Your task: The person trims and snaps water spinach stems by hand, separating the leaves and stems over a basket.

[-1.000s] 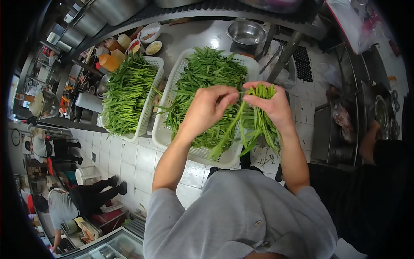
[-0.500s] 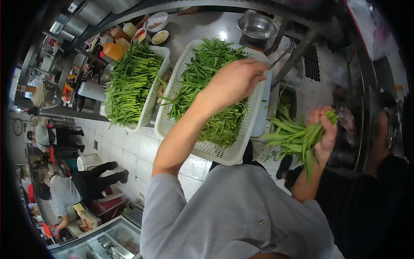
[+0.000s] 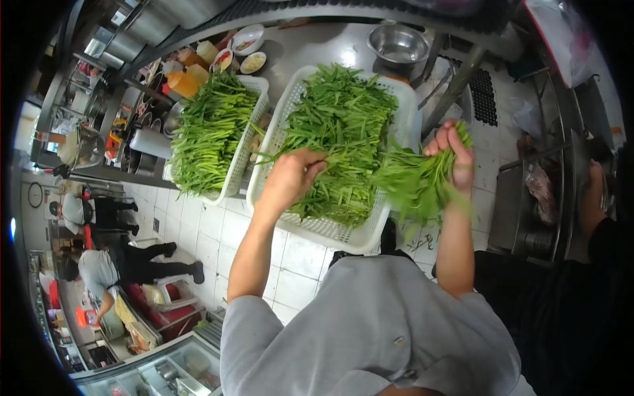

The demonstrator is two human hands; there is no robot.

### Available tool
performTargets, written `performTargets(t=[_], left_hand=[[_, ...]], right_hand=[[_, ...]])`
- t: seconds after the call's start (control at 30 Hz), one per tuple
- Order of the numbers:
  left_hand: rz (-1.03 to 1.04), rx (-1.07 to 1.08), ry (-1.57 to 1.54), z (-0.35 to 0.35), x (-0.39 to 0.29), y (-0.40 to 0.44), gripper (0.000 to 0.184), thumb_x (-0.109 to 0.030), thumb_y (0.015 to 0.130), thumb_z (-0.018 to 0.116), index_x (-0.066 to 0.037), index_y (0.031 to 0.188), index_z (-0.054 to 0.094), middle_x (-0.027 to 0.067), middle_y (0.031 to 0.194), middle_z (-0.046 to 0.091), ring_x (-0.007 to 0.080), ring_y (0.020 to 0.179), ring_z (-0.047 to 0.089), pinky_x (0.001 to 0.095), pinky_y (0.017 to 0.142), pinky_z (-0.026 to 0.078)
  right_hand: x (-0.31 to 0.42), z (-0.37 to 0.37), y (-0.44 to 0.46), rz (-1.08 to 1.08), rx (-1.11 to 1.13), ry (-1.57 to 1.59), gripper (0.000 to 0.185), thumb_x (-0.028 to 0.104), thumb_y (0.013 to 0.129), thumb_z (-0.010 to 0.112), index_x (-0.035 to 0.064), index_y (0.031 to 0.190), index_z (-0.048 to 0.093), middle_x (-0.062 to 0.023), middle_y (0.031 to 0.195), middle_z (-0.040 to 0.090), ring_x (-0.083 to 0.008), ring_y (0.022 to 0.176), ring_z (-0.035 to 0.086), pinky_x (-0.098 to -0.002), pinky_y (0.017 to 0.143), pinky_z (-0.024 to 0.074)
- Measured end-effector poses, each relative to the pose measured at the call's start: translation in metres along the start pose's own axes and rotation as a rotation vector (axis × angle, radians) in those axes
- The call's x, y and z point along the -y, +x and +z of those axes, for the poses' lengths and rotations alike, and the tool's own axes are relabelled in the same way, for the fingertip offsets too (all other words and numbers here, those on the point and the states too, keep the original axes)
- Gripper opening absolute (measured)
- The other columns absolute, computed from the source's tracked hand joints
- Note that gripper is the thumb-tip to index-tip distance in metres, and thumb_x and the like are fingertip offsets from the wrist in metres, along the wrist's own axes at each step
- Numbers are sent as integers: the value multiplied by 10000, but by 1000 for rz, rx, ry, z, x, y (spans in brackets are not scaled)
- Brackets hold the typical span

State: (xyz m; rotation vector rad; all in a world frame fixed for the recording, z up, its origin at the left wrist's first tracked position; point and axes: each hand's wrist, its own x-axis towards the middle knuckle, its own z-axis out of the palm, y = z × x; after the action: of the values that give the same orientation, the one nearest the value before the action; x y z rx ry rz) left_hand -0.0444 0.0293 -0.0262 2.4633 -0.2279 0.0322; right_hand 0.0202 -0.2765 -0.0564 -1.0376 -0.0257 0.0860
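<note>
My right hand (image 3: pixel 456 155) is closed around the stems of a bunch of water spinach (image 3: pixel 416 181), whose leaves hang beside the right rim of a white perforated basket (image 3: pixel 310 234). Inside that basket lies a heap of leafy water spinach (image 3: pixel 350 125). Over the heap's left side is my left hand (image 3: pixel 290 178), thumb and fingers pinched together; what is between them, if anything, is hidden. A second white basket (image 3: pixel 247 148), to the left, holds water spinach stalks (image 3: pixel 214 135) lined up side by side.
A steel bowl (image 3: pixel 397 44) stands on the metal counter (image 3: pixel 317 43) at the back. Sauce bottles (image 3: pixel 183 82) and small bowls (image 3: pixel 253 63) are at the back left. Two people (image 3: pixel 105 267) work at the far left. Another person's arm (image 3: pixel 593 198) shows at the right.
My left hand has come back from the basket's far right side to its left part. My right hand has raised the bunch and brought it left, close to the basket.
</note>
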Motion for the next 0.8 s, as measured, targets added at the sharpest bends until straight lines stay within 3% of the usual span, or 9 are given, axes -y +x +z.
performTargets(t=[0.07,0.2,0.3,0.37,0.43,0.5,0.67,0.73,0.8], left_hand=[[-30,-14,-41,-12,-9,-2,202,-128,880,691,-7,1041,714,164,916,690,340,785,657,401,706,501],[-9,-24,-136,-19,-13,5,220,-126,894,688,6,1069,705,156,903,691,287,764,663,364,710,510],[-43,66,-308,-13,-16,8,211,-112,893,686,10,1065,705,143,922,698,258,786,673,326,717,521],[-38,143,-420,-8,-34,16,212,-111,891,688,10,1065,705,139,930,699,243,797,677,318,719,522],[113,171,-383,1,-49,24,230,-122,893,694,5,1084,698,126,928,698,215,798,678,312,718,524],[230,179,-312,-1,-70,30,240,-129,893,697,-2,1096,697,122,931,698,204,793,674,310,719,524],[69,4,-278,-7,-33,37,196,-135,899,684,-27,1060,714,122,994,713,228,842,686,350,760,541],[51,148,-210,8,-13,33,191,-100,904,670,-21,1073,710,121,1032,707,216,908,685,332,789,541],[104,245,-69,36,7,29,198,-83,893,662,-24,1078,705,131,1092,690,247,952,681,344,816,541]], right_hand=[[-13,7,11,-231,54,-404,150,109,940,633,-11,1025,603,-39,712,594,-143,612,604,-278,581,469],[3,13,-7,-121,-54,-405,124,83,891,696,-14,965,675,-18,712,629,-78,560,554,-224,538,430],[20,46,-27,-50,141,-628,218,115,852,756,39,1052,716,-15,794,682,-61,574,553,-219,555,440],[1,60,-28,-373,256,-688,281,85,830,766,31,1101,713,2,762,646,-35,523,495,-206,470,379],[-2,56,-25,-339,252,-719,245,111,838,767,34,1066,718,9,735,660,-30,517,503,-195,460,378],[16,52,-30,-6,210,-635,220,144,849,764,50,1045,728,13,740,677,-34,517,510,-200,482,412],[74,-3,-49,-216,-113,-516,164,139,903,684,-11,967,689,3,619,566,-73,483,494,-236,468,380],[80,-40,-43,-237,-234,-427,266,204,896,702,-7,1057,689,0,636,578,-82,490,484,-242,516,398],[74,-67,-29,-280,-405,-934,333,220,875,730,3,1123,682,7,649,572,-80,493,462,-243,518,390]])
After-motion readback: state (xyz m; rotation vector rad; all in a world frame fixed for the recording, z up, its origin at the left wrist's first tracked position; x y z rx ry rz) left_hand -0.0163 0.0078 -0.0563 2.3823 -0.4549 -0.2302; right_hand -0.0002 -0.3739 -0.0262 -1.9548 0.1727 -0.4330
